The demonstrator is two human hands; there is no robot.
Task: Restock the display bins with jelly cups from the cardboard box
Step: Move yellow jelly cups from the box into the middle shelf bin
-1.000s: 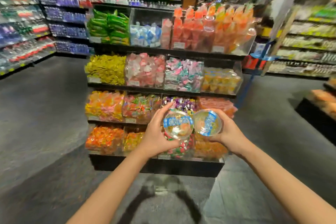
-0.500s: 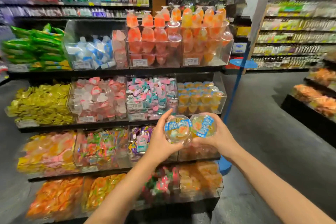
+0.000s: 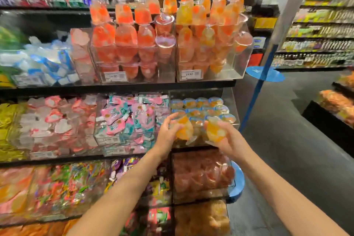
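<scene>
- A shop aisle fills the frame: tiered black shelves of clear display bins, with bottle shelving along the top and right edges
- The target bin [image 3: 232, 101], right of centre, already holds rows of blue-lidded jelly cups [image 3: 203, 108], lids up, probably so labels face shoppers
- The left hand [image 3: 166, 133] curls its fingers round one orange jelly cup [image 3: 183, 128] at the bin's front
- The right hand [image 3: 228, 141] grips a second cup [image 3: 215, 130] just beside it, both tipped lid-away, seemingly to slot onto the rows
- The cardboard box is out of view
</scene>
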